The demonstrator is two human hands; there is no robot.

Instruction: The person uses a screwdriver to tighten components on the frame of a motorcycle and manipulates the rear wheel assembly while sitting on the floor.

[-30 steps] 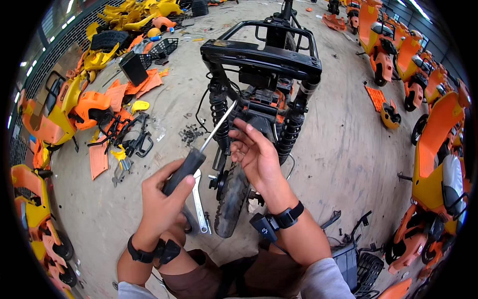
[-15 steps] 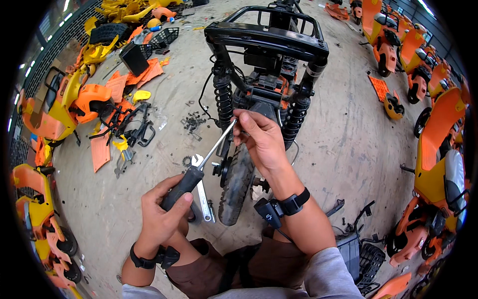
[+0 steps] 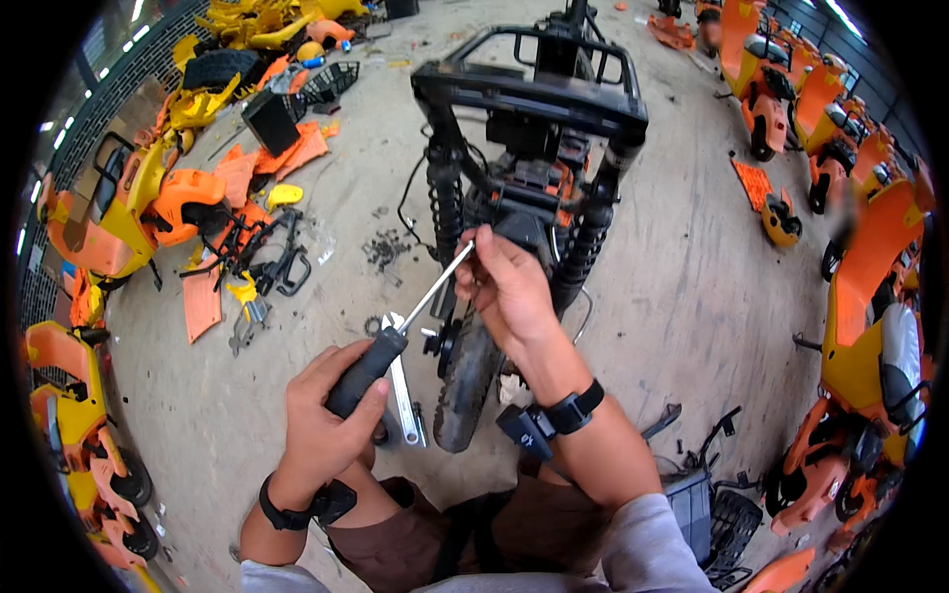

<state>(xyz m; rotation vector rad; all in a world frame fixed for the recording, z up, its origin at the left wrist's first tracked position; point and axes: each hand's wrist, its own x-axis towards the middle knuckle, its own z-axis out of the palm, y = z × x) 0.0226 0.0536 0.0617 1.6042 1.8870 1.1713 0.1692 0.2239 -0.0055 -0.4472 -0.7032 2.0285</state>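
My left hand (image 3: pixel 331 405) is closed around the dark handle of a screwdriver (image 3: pixel 431 293), whose bright shaft slants up to the right. My right hand (image 3: pixel 506 287) pinches at the shaft's tip with thumb and fingers. Whether a small part sits between those fingertips I cannot make out. Both hands are in front of a stripped scooter frame (image 3: pixel 529 94), above its treaded rear tyre (image 3: pixel 465 395). Black coil-spring shocks (image 3: pixel 445 198) stand on either side of the wheel. Below the screwdriver, a silver wrench (image 3: pixel 403 390) lies on the floor.
Orange and yellow body panels (image 3: pixel 203 301) with black brackets are heaped at left. Loose small dark parts (image 3: pixel 384 252) lie on the concrete floor. Rows of orange and yellow scooters (image 3: pixel 860 336) line the right side. A black crate (image 3: pixel 733 519) and bent bars sit at lower right.
My hands and the screwdriver have shifted only slightly, and the right wrist has tilted a little. The grip on the screwdriver stays the same. The whole view has moved slightly.
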